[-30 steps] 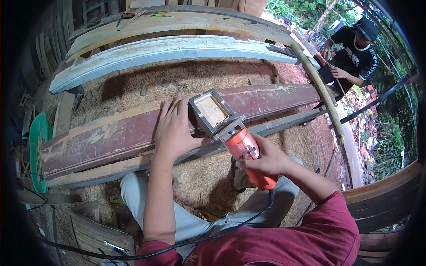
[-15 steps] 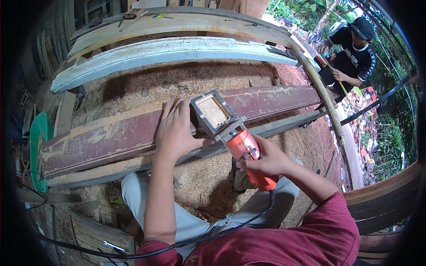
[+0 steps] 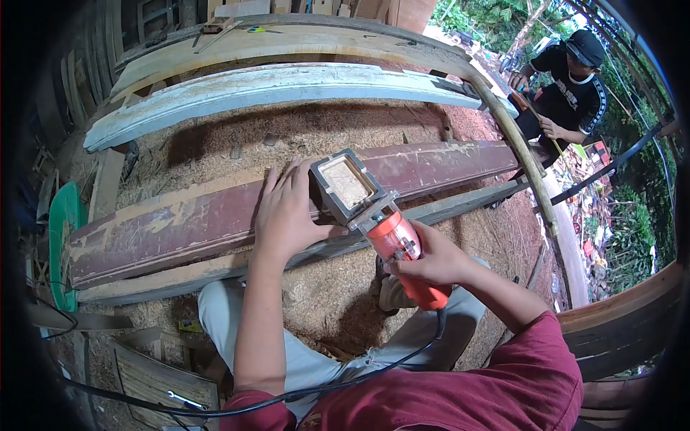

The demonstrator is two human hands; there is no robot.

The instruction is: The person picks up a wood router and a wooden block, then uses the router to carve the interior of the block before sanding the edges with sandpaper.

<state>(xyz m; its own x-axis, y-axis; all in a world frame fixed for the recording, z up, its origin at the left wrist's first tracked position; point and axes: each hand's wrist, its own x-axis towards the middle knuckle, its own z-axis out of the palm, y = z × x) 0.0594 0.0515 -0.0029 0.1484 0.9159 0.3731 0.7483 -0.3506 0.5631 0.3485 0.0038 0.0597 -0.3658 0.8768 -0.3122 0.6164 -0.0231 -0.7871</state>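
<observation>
The orange tool (image 3: 394,231) looks like smooth, shiny plastic to me. The dark red plank (image 3: 194,223) is wood with scratched, patchy paint. The red shirt (image 3: 460,388) is dull cloth.

Router (image 3: 415,269): in my right hand (image 3: 436,258), at the near end of the box (image 3: 347,183).
Box: right of my left hand (image 3: 286,212).
Beam (image 3: 165,226): crosswise before my knees (image 3: 219,305).
Board (image 3: 287,85): between beam and bench (image 3: 323,43).
Scissors (image 3: 263,30): on bench.
Co-worker (image 3: 571,93): far right, beyond the pole (image 3: 514,135).

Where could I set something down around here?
Maybe the maroon board between the green plastic and left hand, or the shavings-strewn ground between board and white beam. It's crowded around the right hand, orange tool and black frame.
</observation>
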